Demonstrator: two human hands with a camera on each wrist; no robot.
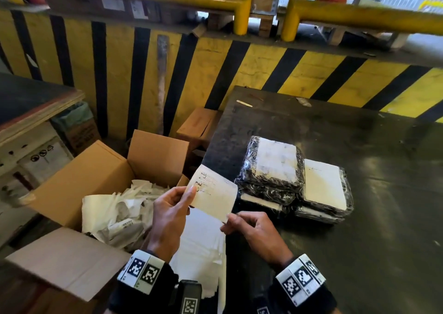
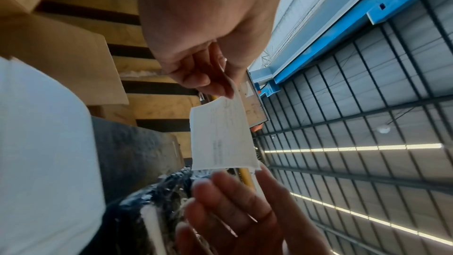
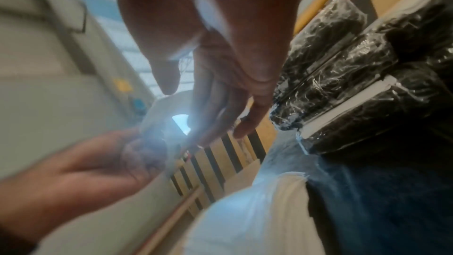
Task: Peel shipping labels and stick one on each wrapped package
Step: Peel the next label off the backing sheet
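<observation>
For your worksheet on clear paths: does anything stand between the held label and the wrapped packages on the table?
Nothing visible does. The label, pinched by the left hand and right hand, hangs just left of the packages, with only open air between.

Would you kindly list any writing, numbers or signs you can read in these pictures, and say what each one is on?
No text here is sharp enough to quote.
Label held in the left hand and right hand: printed lines, too small to read.
Labels on the wrapped packages: faint, blurred print.
Cartons under the shelf: round handling symbols, wording illegible.
Wristbands: black-and-white square markers, no words.
</observation>
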